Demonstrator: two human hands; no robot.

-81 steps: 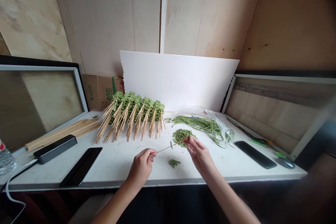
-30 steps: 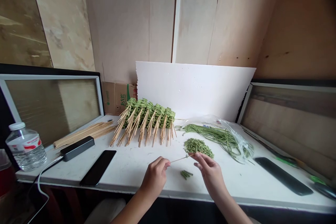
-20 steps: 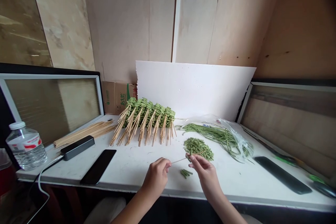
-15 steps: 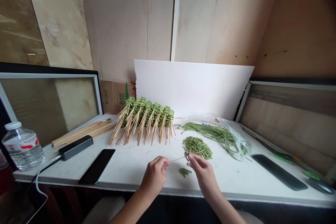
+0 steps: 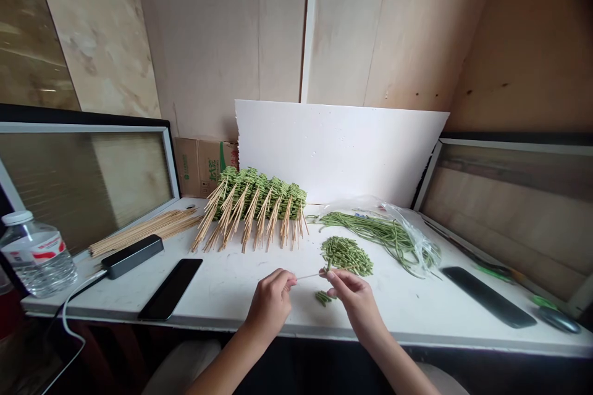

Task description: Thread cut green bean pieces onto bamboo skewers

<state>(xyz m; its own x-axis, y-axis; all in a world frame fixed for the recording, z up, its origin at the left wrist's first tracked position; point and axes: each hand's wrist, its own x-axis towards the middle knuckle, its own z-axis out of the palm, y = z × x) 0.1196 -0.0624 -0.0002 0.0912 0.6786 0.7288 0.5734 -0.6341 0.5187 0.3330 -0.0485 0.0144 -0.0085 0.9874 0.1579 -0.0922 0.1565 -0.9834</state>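
Observation:
My left hand (image 5: 271,301) is closed, its thumb and fingers pinching one end of a thin wooden skewer (image 5: 306,276). The skewer runs across to my right hand (image 5: 354,299), whose fingertips are pinched at the other end around a short piece of green bean (image 5: 328,264). Whether the tip has gone through that piece is too small to tell. Right behind my right hand lies a heap of cut green bean pieces (image 5: 345,253). A few more cut pieces (image 5: 322,298) lie on the white table (image 5: 222,296) just below my right fingertips.
Stacked skewers of beans (image 5: 259,197) stand at the back, sticks toward me. Bare skewers (image 5: 148,231), a black power bank (image 5: 134,256), a phone (image 5: 171,289) and a water bottle (image 5: 39,256) are left. Long beans (image 5: 365,228) in a plastic bag and a dark flat object (image 5: 488,296) are right.
My hands remain close together with the skewer between them. The skewer shows more clearly, and my right fingertips have shifted slightly left along it. The view has tilted a little.

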